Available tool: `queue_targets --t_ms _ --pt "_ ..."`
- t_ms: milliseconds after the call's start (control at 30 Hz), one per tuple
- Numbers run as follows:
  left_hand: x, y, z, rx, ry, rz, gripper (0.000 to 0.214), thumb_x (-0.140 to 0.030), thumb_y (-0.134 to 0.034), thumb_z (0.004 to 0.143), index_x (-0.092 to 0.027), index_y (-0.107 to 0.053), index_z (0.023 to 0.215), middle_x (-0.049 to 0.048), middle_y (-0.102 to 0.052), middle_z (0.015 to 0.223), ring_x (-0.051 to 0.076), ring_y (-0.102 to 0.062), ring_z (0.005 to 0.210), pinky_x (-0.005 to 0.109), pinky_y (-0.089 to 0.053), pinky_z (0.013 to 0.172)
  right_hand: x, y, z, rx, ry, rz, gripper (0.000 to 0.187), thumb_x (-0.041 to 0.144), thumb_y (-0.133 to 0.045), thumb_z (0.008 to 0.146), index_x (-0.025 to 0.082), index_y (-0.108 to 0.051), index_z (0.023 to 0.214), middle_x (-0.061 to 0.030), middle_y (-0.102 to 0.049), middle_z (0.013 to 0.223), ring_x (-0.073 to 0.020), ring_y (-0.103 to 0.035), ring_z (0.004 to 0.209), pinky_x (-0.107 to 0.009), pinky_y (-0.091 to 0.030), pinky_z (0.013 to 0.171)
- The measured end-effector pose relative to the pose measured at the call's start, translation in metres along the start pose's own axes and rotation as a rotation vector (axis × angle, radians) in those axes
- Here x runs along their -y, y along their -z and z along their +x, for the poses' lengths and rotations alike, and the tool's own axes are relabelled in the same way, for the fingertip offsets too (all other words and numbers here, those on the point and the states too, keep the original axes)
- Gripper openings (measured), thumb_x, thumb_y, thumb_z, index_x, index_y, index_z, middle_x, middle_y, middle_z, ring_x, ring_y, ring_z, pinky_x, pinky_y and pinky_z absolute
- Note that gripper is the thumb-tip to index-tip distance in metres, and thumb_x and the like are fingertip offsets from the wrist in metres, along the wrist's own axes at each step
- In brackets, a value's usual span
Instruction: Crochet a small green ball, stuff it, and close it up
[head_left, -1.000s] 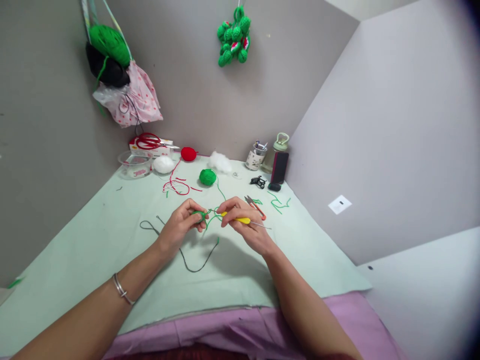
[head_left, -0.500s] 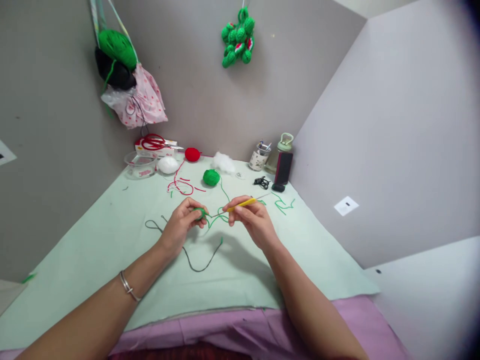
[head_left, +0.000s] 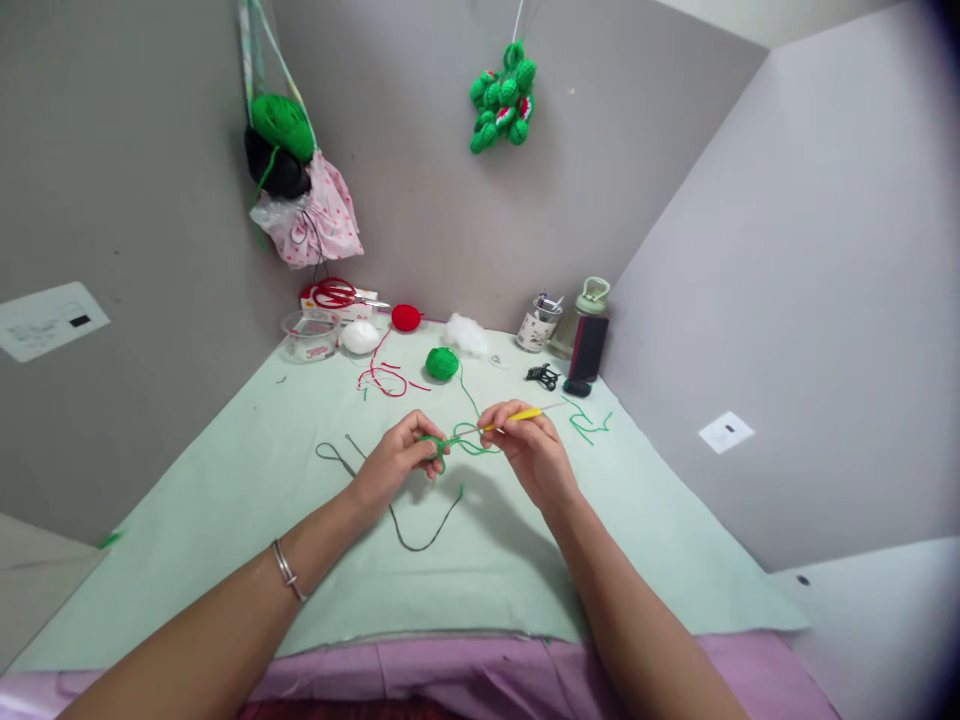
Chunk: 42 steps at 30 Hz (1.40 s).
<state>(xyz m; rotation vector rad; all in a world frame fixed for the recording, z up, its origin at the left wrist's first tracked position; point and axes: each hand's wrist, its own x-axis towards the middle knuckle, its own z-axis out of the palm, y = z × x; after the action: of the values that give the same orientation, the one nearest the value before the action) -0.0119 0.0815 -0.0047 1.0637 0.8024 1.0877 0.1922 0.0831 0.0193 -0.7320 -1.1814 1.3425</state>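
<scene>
While left hand [head_left: 394,462] pinches the green piece [head_left: 433,443] and right hand [head_left: 529,455] grips the yellow hook [head_left: 517,415], slack yarn [head_left: 471,445] may slip off the tip.

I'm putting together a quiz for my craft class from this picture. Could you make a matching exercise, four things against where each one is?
Things:
1. crochet hook
2. green yarn ball
3. red scissors
4. bunch of green crocheted pieces

Places:
a. hanging on the back wall
b. held in the right hand
c. lying on the white box
d. resting on the green cloth

Pairs: 1-b, 2-d, 3-c, 4-a.
</scene>
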Motion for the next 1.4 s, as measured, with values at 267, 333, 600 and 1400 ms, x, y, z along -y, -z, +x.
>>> queue_targets --t_ms 267,333,600,1400 --pt "0.001 0.002 0.0 -0.041 -0.007 -0.031 0.014 -0.022 -0.074 0.076 -0.017 -0.062 0.082 0.0012 -0.07 0.075 0.014 -0.065 0.063 0.027 -0.051 0.061 0.002 -0.002 0.0 -0.002 -0.01 0.005 0.007 0.025 -0.069 0.075 0.02 -0.071 0.071 -0.0063 -0.071 0.084 -0.0165 -0.06 0.074 -0.031 -0.05 0.07" --pt "0.002 0.002 0.001 -0.056 -0.013 -0.046 0.015 -0.022 -0.074 0.076 -0.017 -0.061 0.082 0.0006 -0.07 0.075 0.014 -0.065 0.063 0.026 -0.05 0.061 0.001 -0.001 0.0 -0.008 -0.012 -0.007 0.007 0.026 -0.07 0.077 0.02 -0.072 0.076 -0.0064 -0.072 0.084 -0.0168 -0.061 0.076 -0.031 -0.05 0.07" --pt "0.002 0.011 0.005 -0.062 -0.012 -0.172 0.017 -0.021 -0.074 0.079 -0.016 -0.06 0.088 0.0012 -0.072 0.083 0.01 -0.064 0.065 0.023 -0.05 0.063 -0.004 0.003 0.0 0.091 -0.156 -0.234 0.055 0.04 -0.078 0.085 0.02 -0.064 0.135 0.0055 -0.06 0.057 -0.0106 -0.043 0.053 -0.025 -0.03 0.051" --pt "-0.012 0.011 -0.003 0.18 0.054 -0.451 0.021 -0.021 -0.082 0.077 -0.015 -0.074 0.096 0.0036 -0.075 0.085 0.011 -0.068 0.066 0.021 -0.055 0.064 0.003 0.0 -0.006 0.356 -0.304 0.182 0.032 0.032 -0.067 0.084 0.016 -0.08 0.108 -0.0106 -0.08 0.093 -0.0142 -0.059 0.062 -0.029 -0.045 0.059"
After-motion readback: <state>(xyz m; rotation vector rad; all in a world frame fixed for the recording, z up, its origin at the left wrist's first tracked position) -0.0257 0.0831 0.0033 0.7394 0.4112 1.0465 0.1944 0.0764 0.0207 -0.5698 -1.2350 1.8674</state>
